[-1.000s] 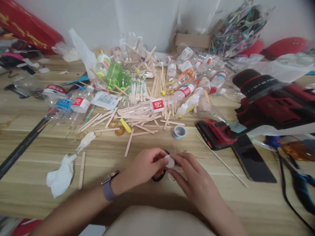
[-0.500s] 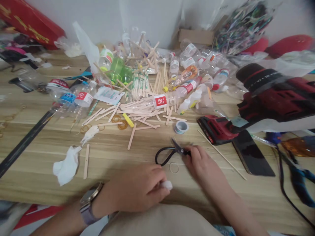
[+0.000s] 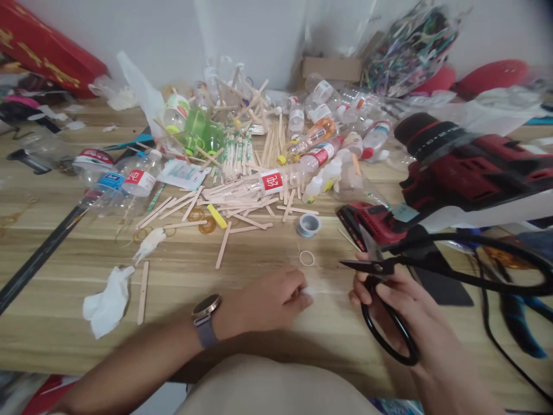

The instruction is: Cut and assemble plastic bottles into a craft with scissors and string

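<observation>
My right hand [image 3: 417, 314] is closed around black-handled scissors [image 3: 379, 267], held up over the right part of the table with the blades spread and pointing left. One handle loop hangs below the fingers, and the other sticks out to the right. My left hand [image 3: 272, 297], with a watch on its wrist, is closed over a small white piece [image 3: 307, 292]. Only part of that piece shows, so its kind is unclear. Just beyond the left fingertips lies a thin pale ring [image 3: 307, 251]. A small grey spool [image 3: 309, 226] stands behind it.
A red and black power drill [image 3: 470, 167] and a phone [image 3: 440, 285] lie at right, near blue-handled pliers [image 3: 518, 325]. Loose wooden sticks [image 3: 246, 204] and plastic bottles [image 3: 272, 181] fill the middle and back. A crumpled tissue [image 3: 110, 300] rests at left.
My right hand has lifted the scissors off the table and carried them right, towards me. My left hand has shifted slightly forward, still closed on the white piece.
</observation>
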Tool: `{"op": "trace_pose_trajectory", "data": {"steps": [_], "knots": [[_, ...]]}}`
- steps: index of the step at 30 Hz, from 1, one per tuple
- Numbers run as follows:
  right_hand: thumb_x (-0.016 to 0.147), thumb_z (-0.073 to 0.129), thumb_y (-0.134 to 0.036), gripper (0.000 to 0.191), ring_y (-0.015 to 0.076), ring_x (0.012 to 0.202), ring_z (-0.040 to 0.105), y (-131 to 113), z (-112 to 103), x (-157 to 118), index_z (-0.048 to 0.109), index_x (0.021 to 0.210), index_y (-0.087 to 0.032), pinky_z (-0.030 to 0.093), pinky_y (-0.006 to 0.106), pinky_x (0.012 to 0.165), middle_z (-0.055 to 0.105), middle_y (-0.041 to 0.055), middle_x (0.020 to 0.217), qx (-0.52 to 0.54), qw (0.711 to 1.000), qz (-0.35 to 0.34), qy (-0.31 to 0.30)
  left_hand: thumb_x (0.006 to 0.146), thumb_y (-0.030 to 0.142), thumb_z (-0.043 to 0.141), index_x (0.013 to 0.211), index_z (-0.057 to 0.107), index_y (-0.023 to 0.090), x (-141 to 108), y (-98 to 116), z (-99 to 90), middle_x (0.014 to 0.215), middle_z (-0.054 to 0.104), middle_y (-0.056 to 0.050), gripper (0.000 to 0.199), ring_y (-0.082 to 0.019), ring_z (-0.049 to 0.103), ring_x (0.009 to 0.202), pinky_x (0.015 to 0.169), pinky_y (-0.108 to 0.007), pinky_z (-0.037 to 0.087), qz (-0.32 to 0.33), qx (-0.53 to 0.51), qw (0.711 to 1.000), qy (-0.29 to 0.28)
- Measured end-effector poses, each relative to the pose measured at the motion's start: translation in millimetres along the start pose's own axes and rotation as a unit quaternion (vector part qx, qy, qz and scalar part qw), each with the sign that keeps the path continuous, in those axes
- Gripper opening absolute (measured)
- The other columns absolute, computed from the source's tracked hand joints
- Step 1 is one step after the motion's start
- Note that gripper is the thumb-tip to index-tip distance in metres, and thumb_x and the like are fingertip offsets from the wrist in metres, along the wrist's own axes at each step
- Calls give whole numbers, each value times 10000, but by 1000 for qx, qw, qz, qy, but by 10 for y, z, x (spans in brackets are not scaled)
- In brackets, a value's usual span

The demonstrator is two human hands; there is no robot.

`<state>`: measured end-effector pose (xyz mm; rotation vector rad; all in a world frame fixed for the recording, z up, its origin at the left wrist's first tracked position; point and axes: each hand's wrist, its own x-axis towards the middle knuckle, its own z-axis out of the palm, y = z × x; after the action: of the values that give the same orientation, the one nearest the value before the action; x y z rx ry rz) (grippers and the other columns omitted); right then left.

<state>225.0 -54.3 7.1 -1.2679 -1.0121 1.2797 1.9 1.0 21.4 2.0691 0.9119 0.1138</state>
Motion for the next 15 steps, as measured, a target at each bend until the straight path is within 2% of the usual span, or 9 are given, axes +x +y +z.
{"op": "trace_pose_trajectory", "data": {"steps": [2, 5, 8, 11, 13, 15], "knots": [[876, 600, -472, 325, 191, 668, 595, 25, -49, -17, 634, 1092, -231, 513, 319, 641, 604, 19, 711, -43, 999, 2, 9, 976, 408, 346, 852, 573, 189, -48, -20, -29, 871, 665, -39, 338, -174, 584, 775, 692, -298, 424, -68, 9, 998, -5], [910, 489, -589, 453, 209, 651, 611, 28, -97, 9, 686, 963, -185, 528, 334, 664, 618, 49, 655, -166, 986, 9, 3, 968, 431, 343, 810, 587, 191, -118, -74, -51, 839, 683, -42, 377, -184, 599, 752, 650, -300, 392, -138, 23, 990, -8], [918, 393, -654, 583, 262, 830, 655, -54, -96, 84, 715, 759, -195, 533, 365, 780, 684, 99, 765, -291, 955, -8, -54, 958, 448, 358, 885, 598, 194, -165, -112, -51, 881, 702, -60, 357, -214, 630, 786, 641, -312, 394, -170, 45, 984, 30], [945, 353, -618, 609, 270, 987, 641, -192, -66, 184, 663, 603, -221, 514, 363, 855, 712, 87, 945, -380, 918, -55, -97, 943, 451, 403, 1120, 564, 171, -196, -146, -32, 952, 701, -104, 369, -273, 650, 850, 673, -355, 428, -183, 89, 977, 67], [958, 369, -566, 563, 243, 899, 652, -280, -32, 254, 624, 593, -223, 518, 354, 799, 708, 73, 928, -428, 893, -100, -100, 932, 428, 454, 1233, 522, 164, -208, -183, -9, 1040, 685, -124, 406, -294, 642, 935, 743, -386, 451, -158, 107, 978, 81], [959, 385, -521, 498, 223, 780, 646, -343, 25, 317, 605, 629, -220, 518, 349, 721, 694, 75, 853, -482, 856, -151, -111, 912, 409, 519, 1236, 541, 198, -212, -229, 19, 1098, 661, -103, 387, -281, 623, 984, 803, -388, 457, -109, 102, 985, 83]]}}
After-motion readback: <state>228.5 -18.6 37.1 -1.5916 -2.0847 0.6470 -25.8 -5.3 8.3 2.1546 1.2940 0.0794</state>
